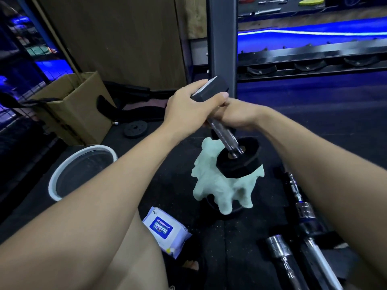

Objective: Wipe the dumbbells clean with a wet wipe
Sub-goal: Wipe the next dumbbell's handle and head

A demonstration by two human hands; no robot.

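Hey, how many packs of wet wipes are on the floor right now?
1. The wet wipe pack lies flat on the dark floor, below the pale wipe, between the person's leg and the metal bars at the right. More could be hidden behind the arms.

Item count, floor area in front of the rack

One black hex-headed dumbbell with a knurled steel handle (225, 130); one pale green crumpled wipe (217, 185); one white-and-blue wet-wipe packet (165, 232); one white-rimmed round bin (81, 170); one brown cardboard box (77, 105); one small black weight plate (134, 129); two chrome bars (301, 208); two hands (186, 109).
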